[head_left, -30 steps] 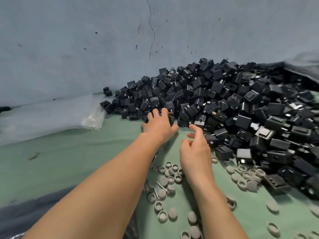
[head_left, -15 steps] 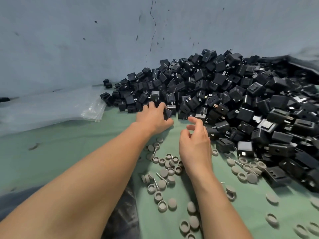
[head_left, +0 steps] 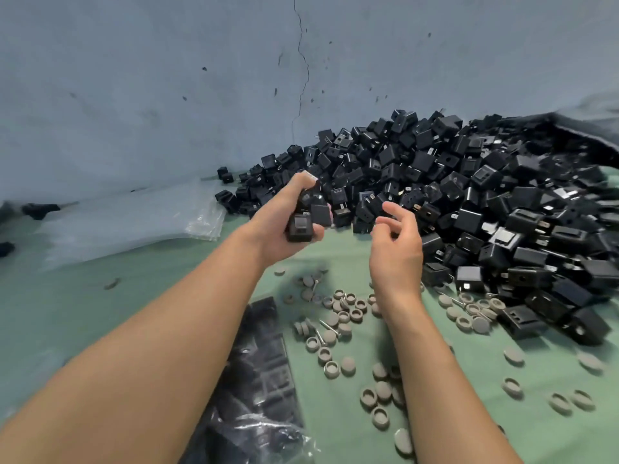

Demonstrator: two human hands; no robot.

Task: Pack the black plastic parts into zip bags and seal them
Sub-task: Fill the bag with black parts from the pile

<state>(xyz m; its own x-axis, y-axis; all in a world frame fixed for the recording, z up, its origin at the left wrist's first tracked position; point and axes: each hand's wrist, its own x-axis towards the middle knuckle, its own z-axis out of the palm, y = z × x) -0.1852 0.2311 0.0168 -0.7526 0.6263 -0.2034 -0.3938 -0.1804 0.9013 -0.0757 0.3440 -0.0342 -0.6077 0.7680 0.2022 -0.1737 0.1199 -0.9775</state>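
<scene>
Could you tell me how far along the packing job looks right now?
Early days. Done: one filled bag of black parts lies by the left forearm. In hand: the left hand grips several black parts; the right hand hovers open and empty. Left: a large pile of parts remains unpacked, with empty zip bags waiting on the left.

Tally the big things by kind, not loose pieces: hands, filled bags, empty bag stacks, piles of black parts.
Hands: 2, left hand, right hand
Filled bag: 1
Empty bag stack: 1
Pile of black parts: 1
Total: 5
</scene>
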